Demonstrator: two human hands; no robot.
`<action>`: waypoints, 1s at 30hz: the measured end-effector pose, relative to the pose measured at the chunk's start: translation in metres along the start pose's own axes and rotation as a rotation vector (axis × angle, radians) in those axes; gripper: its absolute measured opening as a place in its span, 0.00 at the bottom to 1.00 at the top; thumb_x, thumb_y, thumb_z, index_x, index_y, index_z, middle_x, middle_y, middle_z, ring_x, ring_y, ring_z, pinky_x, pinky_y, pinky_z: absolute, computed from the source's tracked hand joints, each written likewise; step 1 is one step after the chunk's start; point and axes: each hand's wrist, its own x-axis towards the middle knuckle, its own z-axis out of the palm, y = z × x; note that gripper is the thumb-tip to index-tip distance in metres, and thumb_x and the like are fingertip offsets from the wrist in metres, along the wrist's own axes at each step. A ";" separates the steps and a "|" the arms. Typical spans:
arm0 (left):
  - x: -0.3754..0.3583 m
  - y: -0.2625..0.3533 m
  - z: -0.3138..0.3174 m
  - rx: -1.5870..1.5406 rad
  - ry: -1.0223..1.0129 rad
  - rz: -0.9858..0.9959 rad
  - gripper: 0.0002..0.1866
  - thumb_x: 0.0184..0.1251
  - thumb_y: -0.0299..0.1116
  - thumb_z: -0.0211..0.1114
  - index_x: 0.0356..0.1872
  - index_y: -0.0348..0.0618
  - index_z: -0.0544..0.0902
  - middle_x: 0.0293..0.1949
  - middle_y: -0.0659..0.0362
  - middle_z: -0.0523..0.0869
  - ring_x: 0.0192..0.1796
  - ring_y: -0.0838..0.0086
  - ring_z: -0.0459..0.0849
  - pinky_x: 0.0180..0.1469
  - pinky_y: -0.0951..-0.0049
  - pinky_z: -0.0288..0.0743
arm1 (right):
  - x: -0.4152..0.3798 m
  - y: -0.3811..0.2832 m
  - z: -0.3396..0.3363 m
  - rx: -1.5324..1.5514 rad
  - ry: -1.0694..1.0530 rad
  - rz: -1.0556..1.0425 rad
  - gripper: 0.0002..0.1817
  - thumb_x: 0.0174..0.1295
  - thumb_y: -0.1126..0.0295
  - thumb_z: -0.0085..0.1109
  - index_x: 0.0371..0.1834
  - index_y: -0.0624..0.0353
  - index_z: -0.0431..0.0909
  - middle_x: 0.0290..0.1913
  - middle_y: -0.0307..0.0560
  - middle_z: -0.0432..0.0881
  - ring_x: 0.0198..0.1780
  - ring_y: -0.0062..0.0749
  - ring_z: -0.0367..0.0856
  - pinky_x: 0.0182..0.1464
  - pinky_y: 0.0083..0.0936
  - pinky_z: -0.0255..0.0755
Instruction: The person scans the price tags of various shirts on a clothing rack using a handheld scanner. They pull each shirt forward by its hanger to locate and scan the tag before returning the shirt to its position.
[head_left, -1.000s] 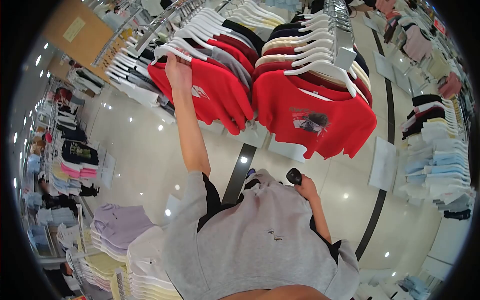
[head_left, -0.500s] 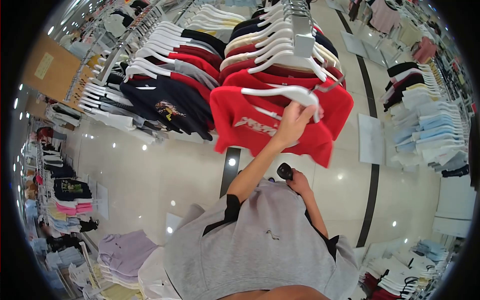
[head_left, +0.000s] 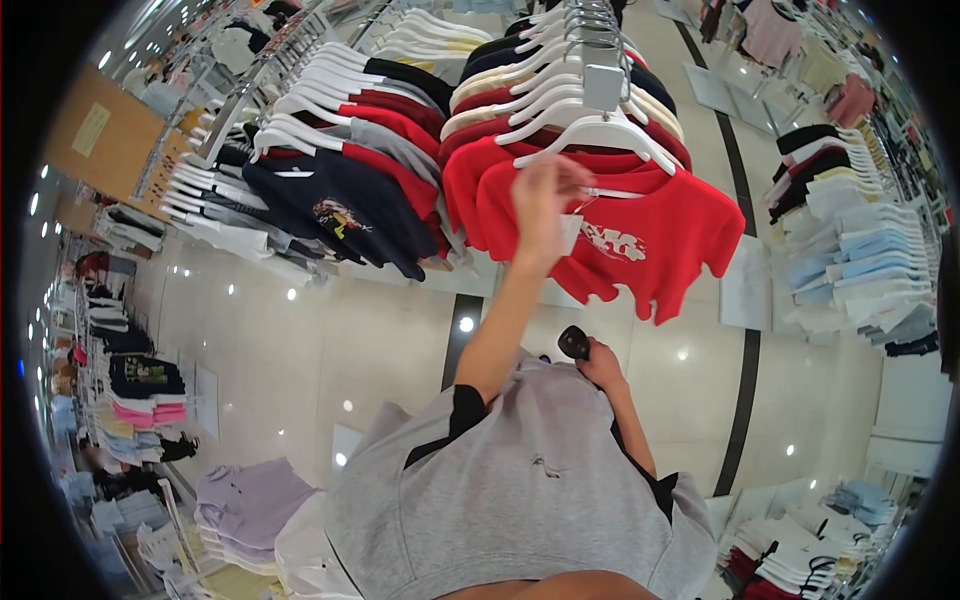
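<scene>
A red sweatshirt [head_left: 670, 230] with a white print hangs on a white hanger [head_left: 610, 132] at the front of the middle rack. My left hand [head_left: 545, 205] is over its left shoulder, beside a white tag [head_left: 571, 234]; its fingers are blurred and I cannot make out whether they hold anything. Lower down, my right hand [head_left: 600, 365] is closed around a black handheld device [head_left: 573, 343] in front of my grey top. More shirts on white hangers hang behind the red one.
A navy printed shirt [head_left: 335, 210] hangs on the rack to the left, near a brown panel [head_left: 103, 135]. Racks of pale clothes [head_left: 850, 250] stand at the right. A lilac sweatshirt [head_left: 255, 505] hangs at the lower left.
The red sweatshirt and its hanger have gone from my left hand's grip to hanging on the rack, now facing me. My left hand has moved left. My right hand stays put.
</scene>
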 end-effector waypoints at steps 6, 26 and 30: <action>0.051 0.112 -0.153 0.606 0.621 0.701 0.09 0.76 0.35 0.55 0.41 0.39 0.76 0.34 0.60 0.81 0.38 0.76 0.80 0.40 0.77 0.72 | 0.009 0.001 0.002 -0.021 -0.059 -0.098 0.20 0.49 0.68 0.64 0.45 0.64 0.75 0.37 0.66 0.83 0.44 0.63 0.81 0.46 0.48 0.75; 0.063 0.170 -0.187 0.218 0.047 0.301 0.13 0.77 0.39 0.57 0.46 0.38 0.76 0.35 0.56 0.83 0.35 0.71 0.85 0.43 0.70 0.82 | 0.021 0.000 0.001 -0.126 -0.122 -0.085 0.20 0.48 0.68 0.63 0.45 0.63 0.74 0.39 0.63 0.83 0.45 0.60 0.82 0.47 0.48 0.76; -0.013 0.066 -0.138 0.377 -0.156 -0.086 0.13 0.75 0.37 0.58 0.50 0.38 0.74 0.36 0.53 0.85 0.37 0.69 0.87 0.35 0.72 0.82 | 0.016 -0.003 -0.003 -0.079 -0.077 -0.063 0.21 0.48 0.68 0.62 0.46 0.63 0.74 0.40 0.63 0.83 0.45 0.59 0.82 0.47 0.48 0.76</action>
